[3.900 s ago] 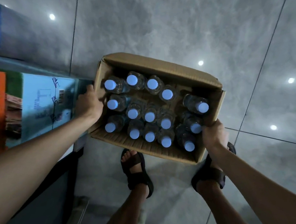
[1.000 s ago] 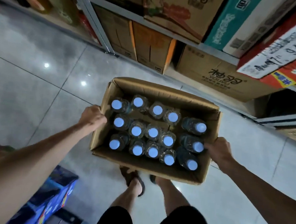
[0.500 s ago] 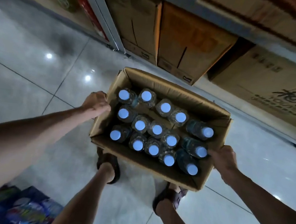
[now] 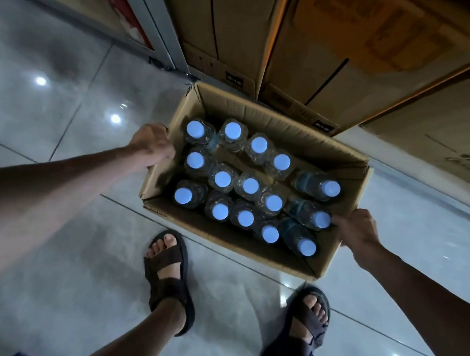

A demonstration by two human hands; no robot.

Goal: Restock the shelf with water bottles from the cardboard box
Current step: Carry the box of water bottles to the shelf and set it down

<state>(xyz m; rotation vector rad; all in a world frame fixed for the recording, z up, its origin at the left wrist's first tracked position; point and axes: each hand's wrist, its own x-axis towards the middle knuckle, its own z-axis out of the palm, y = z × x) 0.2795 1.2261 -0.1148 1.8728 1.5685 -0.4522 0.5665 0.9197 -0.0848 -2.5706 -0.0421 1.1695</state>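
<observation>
Glossy tiled floor point(image 4: 49, 246) all round, and dead ahead the shelf point(image 4: 146, 17), its bottom tier packed with brown cartons point(image 4: 231, 28). No free slot shows, and everything above is cut off. The cardboard box point(image 4: 276, 124) sits low between the arms, its far wall close to those cartons and its long axis running from one hand to the other. I can't tell whether it's on the floor or just above it. The left hand point(image 4: 152, 147) clamps the left end wall with its fingers curled and the tips hidden. The right hand point(image 4: 357, 232) hooks its fingers over the right rim. The water bottles point(image 4: 251, 185) stand inside with caps up and bodies mostly hidden. The three leaning bottles point(image 4: 317, 187) tip toward the right hand, which I judge has the shortest reach to them.
</observation>
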